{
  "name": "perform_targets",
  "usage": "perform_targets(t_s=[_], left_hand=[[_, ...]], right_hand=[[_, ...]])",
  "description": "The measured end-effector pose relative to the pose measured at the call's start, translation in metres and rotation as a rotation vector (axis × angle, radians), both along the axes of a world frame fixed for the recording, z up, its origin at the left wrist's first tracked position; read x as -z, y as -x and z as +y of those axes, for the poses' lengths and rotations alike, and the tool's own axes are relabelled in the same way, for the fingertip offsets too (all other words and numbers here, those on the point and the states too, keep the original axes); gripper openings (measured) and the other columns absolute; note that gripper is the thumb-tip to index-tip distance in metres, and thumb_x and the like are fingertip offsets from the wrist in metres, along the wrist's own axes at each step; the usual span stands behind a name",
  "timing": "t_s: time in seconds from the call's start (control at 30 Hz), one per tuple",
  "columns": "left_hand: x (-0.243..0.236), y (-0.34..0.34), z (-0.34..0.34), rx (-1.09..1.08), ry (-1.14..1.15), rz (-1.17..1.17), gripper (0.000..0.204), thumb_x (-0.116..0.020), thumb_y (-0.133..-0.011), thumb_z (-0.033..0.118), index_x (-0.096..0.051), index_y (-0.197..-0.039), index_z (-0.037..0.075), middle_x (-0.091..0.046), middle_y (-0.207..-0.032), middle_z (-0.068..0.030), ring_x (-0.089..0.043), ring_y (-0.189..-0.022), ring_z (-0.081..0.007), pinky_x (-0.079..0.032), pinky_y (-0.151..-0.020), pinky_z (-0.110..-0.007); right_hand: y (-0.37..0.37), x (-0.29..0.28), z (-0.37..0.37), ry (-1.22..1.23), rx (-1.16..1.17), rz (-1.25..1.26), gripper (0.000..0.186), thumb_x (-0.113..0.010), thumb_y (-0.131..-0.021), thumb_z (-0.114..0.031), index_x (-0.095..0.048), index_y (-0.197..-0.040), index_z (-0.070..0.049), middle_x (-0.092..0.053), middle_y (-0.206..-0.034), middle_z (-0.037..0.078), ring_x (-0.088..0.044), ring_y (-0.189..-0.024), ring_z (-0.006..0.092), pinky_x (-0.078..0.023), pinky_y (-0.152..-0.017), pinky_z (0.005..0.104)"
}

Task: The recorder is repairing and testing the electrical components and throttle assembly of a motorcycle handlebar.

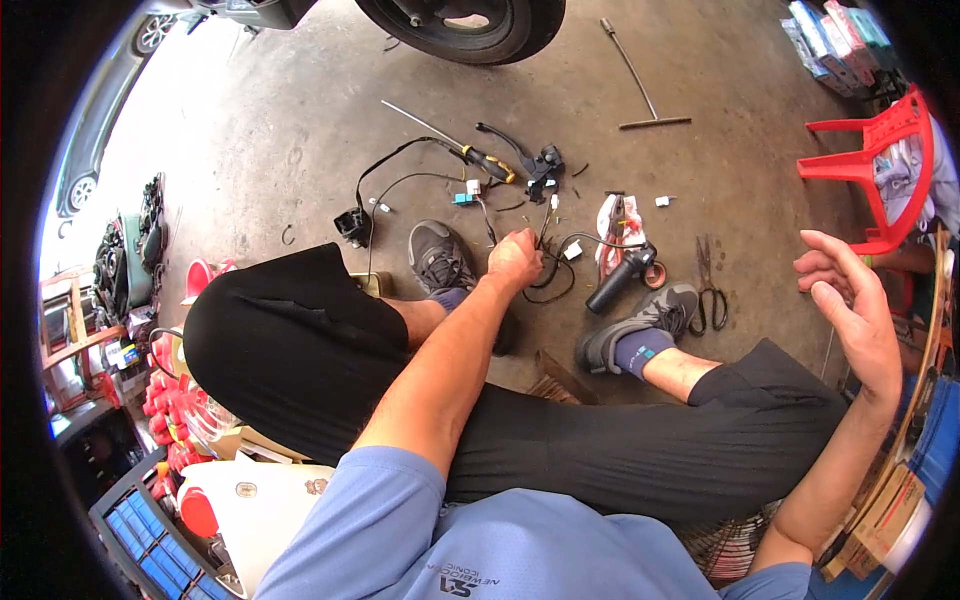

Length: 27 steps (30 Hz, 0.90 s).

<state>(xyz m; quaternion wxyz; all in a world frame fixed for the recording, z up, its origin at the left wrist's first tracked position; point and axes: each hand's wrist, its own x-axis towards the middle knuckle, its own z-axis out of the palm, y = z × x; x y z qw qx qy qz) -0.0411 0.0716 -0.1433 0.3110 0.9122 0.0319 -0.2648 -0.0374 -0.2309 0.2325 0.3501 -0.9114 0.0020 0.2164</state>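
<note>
My left hand (pixel 515 258) is low over the floor between my shoes, its fingers closed on a thin black cable (pixel 548 288) that lies in loops beside it. What sits between the fingertips is partly hidden. My right hand (pixel 850 305) is raised over my right knee, empty, with fingers apart. Near the left hand lie a white connector (pixel 571 249), a blue connector (pixel 464 199), a black handlebar grip (pixel 620 282) and a lever bracket (pixel 545 168). Farther left a black switch housing (pixel 352 227) lies on its wire.
A yellow-black screwdriver (pixel 488 164), pliers (pixel 614 225) on a white wrapper, a tape roll (pixel 655 274) and scissors (pixel 710 290) lie around. A T-handle wrench (pixel 640 85) is farther off. A wheel (pixel 465 30) stands ahead, a red chair (pixel 880 150) at right.
</note>
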Motion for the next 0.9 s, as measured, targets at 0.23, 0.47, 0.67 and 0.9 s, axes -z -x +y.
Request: perform_targets(t_s=[0.23,0.47,0.67,0.9], left_hand=[[-0.009,0.001,0.000,-0.003,0.028,-0.007,0.024,-0.064,-0.086,0.022,-0.064,-0.100,0.003,-0.066,-0.103,-0.0191,-0.062,-0.101,-0.0357,-0.049,-0.086,-0.043],[-0.006,0.002,-0.004,-0.029,0.049,-0.067,0.031,-0.057,-0.090,0.033,-0.064,-0.091,0.002,-0.067,-0.091,-0.0209,-0.063,-0.093,-0.0384,-0.048,-0.082,-0.046],[0.003,-0.001,-0.004,-0.037,0.146,-0.056,0.031,-0.053,-0.091,0.031,-0.063,-0.095,0.001,-0.065,-0.094,-0.0235,-0.061,-0.095,-0.0408,-0.048,-0.084,-0.048],[0.004,0.004,-0.010,-0.120,0.104,-0.178,0.030,-0.051,-0.091,0.029,-0.062,-0.091,0.001,-0.065,-0.093,-0.0249,-0.061,-0.093,-0.0425,-0.048,-0.084,-0.049]], right_hand=[[0.003,0.002,-0.005,-0.005,0.001,-0.007,0.043,-0.054,-0.086,-0.004,-0.050,-0.129,0.000,-0.058,-0.104,0.006,-0.053,-0.092,0.0108,-0.043,-0.087,0.0260],[0.006,0.003,-0.008,0.003,0.017,-0.028,0.043,-0.055,-0.085,-0.004,-0.051,-0.128,-0.001,-0.059,-0.101,0.005,-0.054,-0.089,0.0108,-0.044,-0.084,0.0262],[0.005,0.004,-0.009,0.026,0.007,-0.039,0.043,-0.055,-0.085,-0.003,-0.051,-0.128,0.000,-0.059,-0.100,0.006,-0.054,-0.088,0.0112,-0.044,-0.084,0.0265],[0.005,0.005,-0.008,0.055,0.022,-0.033,0.044,-0.054,-0.084,-0.003,-0.051,-0.127,0.000,-0.059,-0.100,0.006,-0.054,-0.087,0.0111,-0.045,-0.083,0.0268]])
